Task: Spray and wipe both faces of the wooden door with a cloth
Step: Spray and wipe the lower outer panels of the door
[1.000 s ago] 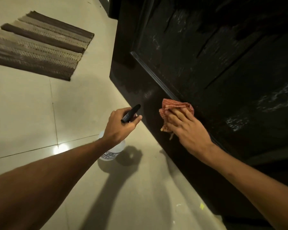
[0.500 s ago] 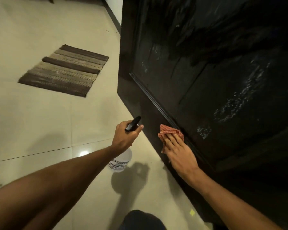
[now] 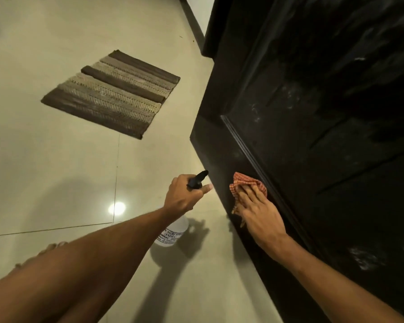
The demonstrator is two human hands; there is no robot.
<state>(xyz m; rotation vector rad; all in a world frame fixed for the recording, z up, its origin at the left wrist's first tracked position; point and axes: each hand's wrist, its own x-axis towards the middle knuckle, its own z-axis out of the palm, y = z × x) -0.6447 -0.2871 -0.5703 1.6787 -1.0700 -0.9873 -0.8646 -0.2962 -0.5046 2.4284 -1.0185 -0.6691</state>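
The dark wooden door (image 3: 324,136) fills the right side, with pale spray marks on its panels. My right hand (image 3: 258,213) presses a red checked cloth (image 3: 245,184) flat against the door's lower left rail, fingers straight over the cloth. My left hand (image 3: 184,194) grips the black trigger head of a spray bottle (image 3: 173,234), whose white labelled body hangs below the wrist. The nozzle points toward the door's edge, just left of the cloth.
A brown and beige striped mat (image 3: 112,94) lies on the pale tiled floor (image 3: 56,171) to the upper left. A dark skirting strip (image 3: 191,22) runs along the wall beyond the door. Toes of a foot (image 3: 49,248) show at lower left.
The view has tilted upward, so the mat and door sit lower in frame. My right hand keeps the cloth on the lower rail beside the panel edge. My left hand still holds the bottle.
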